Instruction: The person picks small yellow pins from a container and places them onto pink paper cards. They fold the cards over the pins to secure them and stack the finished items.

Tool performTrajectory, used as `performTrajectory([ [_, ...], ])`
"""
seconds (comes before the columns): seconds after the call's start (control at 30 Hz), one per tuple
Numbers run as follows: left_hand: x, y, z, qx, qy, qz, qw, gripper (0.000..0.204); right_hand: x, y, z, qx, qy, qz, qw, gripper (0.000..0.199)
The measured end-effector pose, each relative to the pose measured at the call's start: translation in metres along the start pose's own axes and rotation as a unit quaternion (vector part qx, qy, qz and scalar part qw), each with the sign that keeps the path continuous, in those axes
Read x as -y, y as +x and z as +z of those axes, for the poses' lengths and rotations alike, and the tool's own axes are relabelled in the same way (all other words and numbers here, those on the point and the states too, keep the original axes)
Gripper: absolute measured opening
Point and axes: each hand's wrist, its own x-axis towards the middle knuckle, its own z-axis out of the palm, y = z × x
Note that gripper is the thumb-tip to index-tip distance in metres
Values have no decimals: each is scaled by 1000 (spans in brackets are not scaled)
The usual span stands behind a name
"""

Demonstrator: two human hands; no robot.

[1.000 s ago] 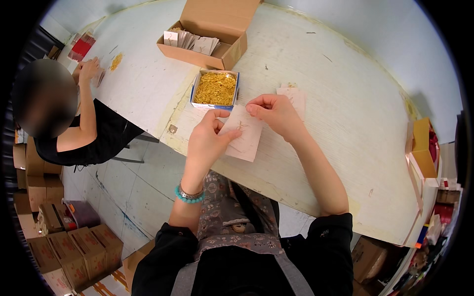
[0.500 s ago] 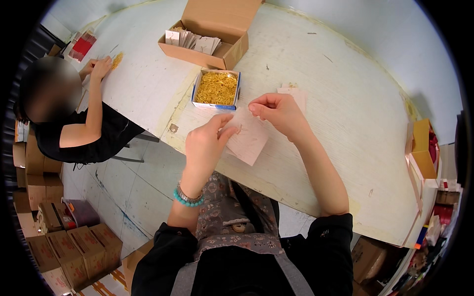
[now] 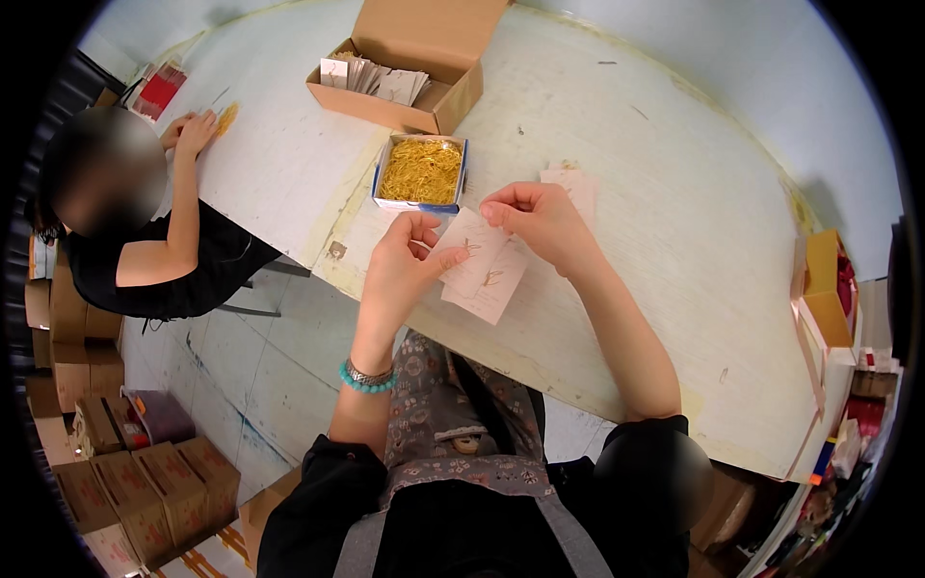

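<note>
Two pale paper cards (image 3: 479, 267) are held between both hands above the near edge of the worktop (image 3: 674, 250). The upper card is pinched at its top corner by the right hand (image 3: 540, 223), closed on it, and at its left edge by the left hand (image 3: 400, 270), likewise closed. The long axis runs down and away from the right grip, toward the body. Just beyond both grips, the small tray of gold clips (image 3: 421, 171) is found, slightly nearer the left hand.

Head camera, looking steeply down from above the person's own chest.

It faces the white table (image 3: 674, 241) toward twelve o'clock, close over it; forearms enter from six o'clock.
</note>
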Motion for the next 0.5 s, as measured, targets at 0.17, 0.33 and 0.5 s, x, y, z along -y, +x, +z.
performTrajectory([
  [0.17,-8,-1,-4,10,-53,-35,998,37,0,-1,2,-4,7,2,1000,22],
  [0.33,-8,4,-10,25,-105,-76,991,32,2,-1,2,1,22,6,1000,23],
  [0.5,-22,1,-16,58,-69,-136,987,21,8,-3,0,-8,11,12,1000,22],
])
